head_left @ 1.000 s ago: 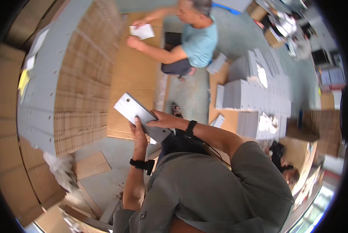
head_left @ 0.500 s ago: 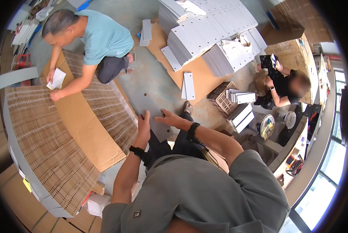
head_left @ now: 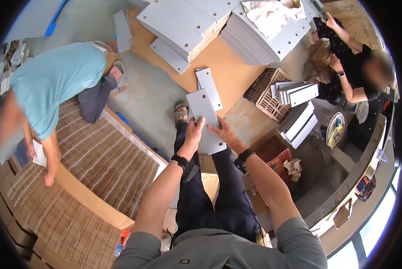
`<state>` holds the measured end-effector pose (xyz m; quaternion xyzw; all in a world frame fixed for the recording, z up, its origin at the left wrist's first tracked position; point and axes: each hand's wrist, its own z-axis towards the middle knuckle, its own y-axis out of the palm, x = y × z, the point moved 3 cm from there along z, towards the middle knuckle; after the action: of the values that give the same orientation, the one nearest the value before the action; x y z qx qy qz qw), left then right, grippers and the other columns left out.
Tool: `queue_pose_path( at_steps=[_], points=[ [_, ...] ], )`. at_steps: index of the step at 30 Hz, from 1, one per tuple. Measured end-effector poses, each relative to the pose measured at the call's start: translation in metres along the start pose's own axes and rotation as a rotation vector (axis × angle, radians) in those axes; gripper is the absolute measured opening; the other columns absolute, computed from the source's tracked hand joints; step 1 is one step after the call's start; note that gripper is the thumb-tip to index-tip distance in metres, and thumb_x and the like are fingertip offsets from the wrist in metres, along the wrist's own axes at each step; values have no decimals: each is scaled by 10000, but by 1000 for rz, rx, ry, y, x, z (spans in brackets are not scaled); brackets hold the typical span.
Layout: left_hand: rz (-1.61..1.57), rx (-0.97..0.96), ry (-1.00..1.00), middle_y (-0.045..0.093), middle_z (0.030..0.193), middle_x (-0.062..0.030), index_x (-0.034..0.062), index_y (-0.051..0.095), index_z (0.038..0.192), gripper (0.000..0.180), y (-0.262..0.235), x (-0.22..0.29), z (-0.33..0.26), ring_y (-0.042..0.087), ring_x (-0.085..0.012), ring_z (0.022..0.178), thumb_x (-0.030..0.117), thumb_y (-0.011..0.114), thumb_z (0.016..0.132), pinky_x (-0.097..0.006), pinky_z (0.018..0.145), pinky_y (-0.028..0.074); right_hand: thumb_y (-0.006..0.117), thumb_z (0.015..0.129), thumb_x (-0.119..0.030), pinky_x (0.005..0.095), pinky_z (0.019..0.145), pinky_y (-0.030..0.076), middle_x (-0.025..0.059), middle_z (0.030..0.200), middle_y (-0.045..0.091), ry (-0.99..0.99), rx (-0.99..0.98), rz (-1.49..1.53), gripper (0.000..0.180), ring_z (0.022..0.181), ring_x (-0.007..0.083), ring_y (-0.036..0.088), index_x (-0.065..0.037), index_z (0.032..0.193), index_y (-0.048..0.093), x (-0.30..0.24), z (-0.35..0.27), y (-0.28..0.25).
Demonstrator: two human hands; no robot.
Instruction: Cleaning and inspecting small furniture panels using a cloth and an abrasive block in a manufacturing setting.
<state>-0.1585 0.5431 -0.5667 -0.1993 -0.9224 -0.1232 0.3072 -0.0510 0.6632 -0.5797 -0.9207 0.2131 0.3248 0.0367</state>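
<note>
A grey rectangular panel (head_left: 205,107) with a round hole near each end lies lengthwise in front of me, above my legs. My left hand (head_left: 193,136) is closed on its left edge, thumb on the top face and fingers mostly hidden. At the opposite edge, my right hand (head_left: 228,134) grips with its thumb on the face; its other fingers are partly hidden. Just beyond the panel, a couple of narrower grey panels (head_left: 213,92) overlap on a brown cardboard sheet (head_left: 234,76).
Tall stacks of grey panels (head_left: 250,40) stand ahead. A brown plastic crate (head_left: 273,101) with several panels is to the right. Packed corrugated cardboard (head_left: 107,161) fills the left, where a co-worker (head_left: 62,80) bends with a paper. Another person (head_left: 344,67) sits at far right.
The panel has turned to point more straight ahead. My right hand, spread over the panel before, now grips its right edge. The left co-worker has leaned further over; my view has shifted.
</note>
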Motion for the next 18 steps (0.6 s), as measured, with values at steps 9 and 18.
queue_pose_path(
  at_steps=[9, 18],
  points=[
    [94, -285, -92, 515, 1391, -110, 89, 364, 1473, 625, 9, -74, 136, 469, -205, 1281, 381, 613, 979, -401, 1034, 400, 764, 861, -381, 372, 900, 499, 182, 1197, 626, -66, 73, 92, 784, 1065, 251, 612, -55, 1460, 378, 73, 138, -48],
    [294, -192, -235, 556, 1345, -139, 90, 350, 1498, 640, -20, -98, 181, 583, -243, 1153, 446, 547, 1004, -382, 961, 469, 783, 843, -327, 386, 879, 502, 201, 1165, 631, -193, 119, -145, 702, 1028, 264, 613, -61, 1404, 454, 81, 236, -77]
  ],
)
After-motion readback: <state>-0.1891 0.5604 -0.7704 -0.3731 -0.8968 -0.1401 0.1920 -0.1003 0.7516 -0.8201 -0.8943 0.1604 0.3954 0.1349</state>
